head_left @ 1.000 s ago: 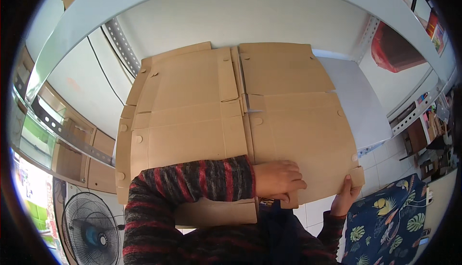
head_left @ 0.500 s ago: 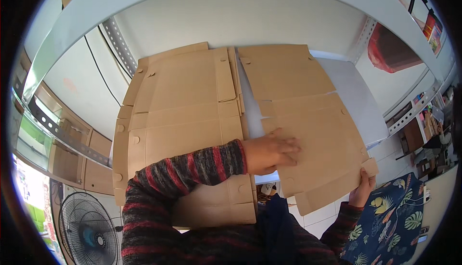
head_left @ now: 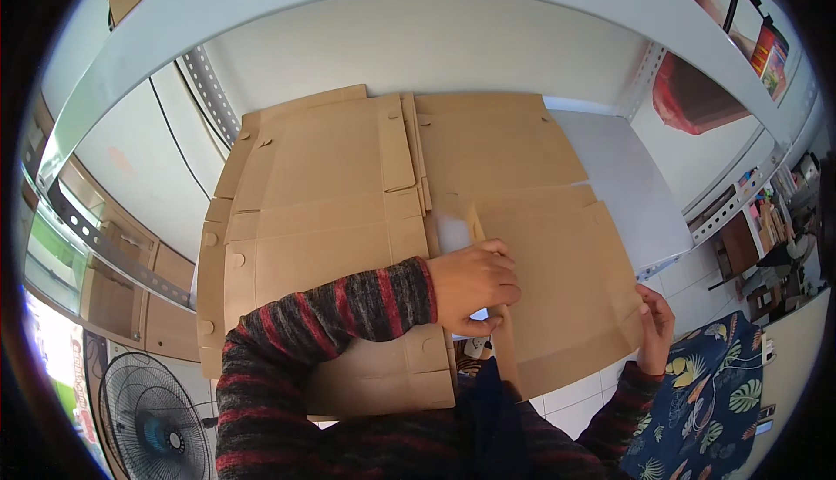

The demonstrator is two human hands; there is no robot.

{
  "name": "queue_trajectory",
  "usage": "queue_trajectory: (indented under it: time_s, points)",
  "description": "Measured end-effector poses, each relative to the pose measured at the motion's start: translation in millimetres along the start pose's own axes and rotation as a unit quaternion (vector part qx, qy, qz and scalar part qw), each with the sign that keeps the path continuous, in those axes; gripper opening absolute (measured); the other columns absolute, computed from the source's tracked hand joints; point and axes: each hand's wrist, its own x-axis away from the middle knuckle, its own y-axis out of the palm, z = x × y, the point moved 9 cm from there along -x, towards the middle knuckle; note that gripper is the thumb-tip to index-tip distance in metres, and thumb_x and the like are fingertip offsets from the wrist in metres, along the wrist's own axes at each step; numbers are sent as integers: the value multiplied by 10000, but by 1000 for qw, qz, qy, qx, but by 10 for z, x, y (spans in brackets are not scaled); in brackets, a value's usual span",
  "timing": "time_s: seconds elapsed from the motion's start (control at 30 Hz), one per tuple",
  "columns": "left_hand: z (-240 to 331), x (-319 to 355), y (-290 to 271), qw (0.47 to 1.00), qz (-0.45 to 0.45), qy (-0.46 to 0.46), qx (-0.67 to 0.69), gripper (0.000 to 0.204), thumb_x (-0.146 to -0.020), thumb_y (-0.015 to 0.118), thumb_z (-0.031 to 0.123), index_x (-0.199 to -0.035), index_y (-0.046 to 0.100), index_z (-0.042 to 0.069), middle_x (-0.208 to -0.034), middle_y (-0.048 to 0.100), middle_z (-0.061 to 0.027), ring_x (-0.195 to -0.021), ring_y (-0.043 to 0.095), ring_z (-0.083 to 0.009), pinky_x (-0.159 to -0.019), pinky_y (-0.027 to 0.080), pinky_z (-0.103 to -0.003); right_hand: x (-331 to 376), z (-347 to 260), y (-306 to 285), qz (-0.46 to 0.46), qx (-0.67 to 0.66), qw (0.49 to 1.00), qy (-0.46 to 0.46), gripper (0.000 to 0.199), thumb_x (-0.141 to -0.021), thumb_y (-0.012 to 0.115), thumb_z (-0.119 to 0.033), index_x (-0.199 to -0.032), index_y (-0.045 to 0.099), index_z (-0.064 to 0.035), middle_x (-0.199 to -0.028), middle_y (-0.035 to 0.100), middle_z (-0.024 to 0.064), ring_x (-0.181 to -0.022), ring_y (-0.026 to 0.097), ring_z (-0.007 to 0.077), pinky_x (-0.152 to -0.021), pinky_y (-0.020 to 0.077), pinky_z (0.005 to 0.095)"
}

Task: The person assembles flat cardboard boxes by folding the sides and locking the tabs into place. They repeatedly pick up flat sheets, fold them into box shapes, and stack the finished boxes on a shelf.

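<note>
A brown flat cardboard box sheet point(head_left: 557, 280), creased across its middle, lies at the right and overhangs the near table edge. My left hand point(head_left: 477, 288) has its fingers curled over the sheet's left side flap point(head_left: 508, 341), which stands tilted up. At the opposite side, my right hand point(head_left: 655, 327) pinches the right edge between thumb and fingers. Under my left forearm lie more flat cardboard sheets point(head_left: 331, 175), with side flaps and small rounded tabs.
A grey-white tabletop point(head_left: 614, 162) shows at the right, inside a metal shelf frame point(head_left: 435, 3). A standing fan point(head_left: 157, 419) is at the lower left. Dark leaf-patterned cloth point(head_left: 710, 384) sits at the lower right. A red bag point(head_left: 688, 97) hangs at the upper right.
My left hand has gone from lying on the right sheet to gripping its left flap, now raised. My right hand has shifted slightly upward along the right edge.
</note>
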Motion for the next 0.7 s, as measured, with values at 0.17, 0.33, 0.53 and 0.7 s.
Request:
queue_trajectory:
  time_s: [0.17, 0.33, 0.53, 0.7]
  points:
    - [-61, 49, 85, 999, -25, -28, -12, 244, -635, 654, 200, -775, 554, 26, -727, 558, -122, -762, 559, -319, -811, 411, -423, 40, -547, 544, -78, 158, 976, -125, 497, -779, 683, -98, -1226, 530, 54, -1178, 613, 185, -1091, 588, 267, -909, 460, 361]
    - [-61, 34, 105, 998, -45, -37, -17, 249, -657, 629, 206, -811, 550, 27, -795, 564, -136, -800, 554, -328, -830, 402, -431, 143, -679, 907, -150, 325, 919, -166, 596, -661, 740, -59, -1221, 546, 13, -1107, 625, 215, -1020, 611, 347, -868, 483, 382]
    - [-46, -2, 201, 997, -12, -29, -68, 449, -787, 618, 349, -1086, 538, 24, -1160, 509, -185, -1189, 433, -368, -1054, 276, -526, 162, -692, 983, -160, 357, 903, -178, 623, -628, 767, -120, -1196, 552, 18, -1072, 634, 205, -989, 590, 371, -847, 493, 414]
    - [-141, 33, 366, 991, -64, -68, -99, 596, -878, 520, 485, -1285, 470, 54, -1394, 361, -201, -1385, 208, -378, -1131, 82, -572, 181, -686, 1031, -169, 362, 898, -184, 626, -627, 769, -134, -1194, 550, 18, -1081, 633, 196, -1003, 584, 368, -856, 492, 414]
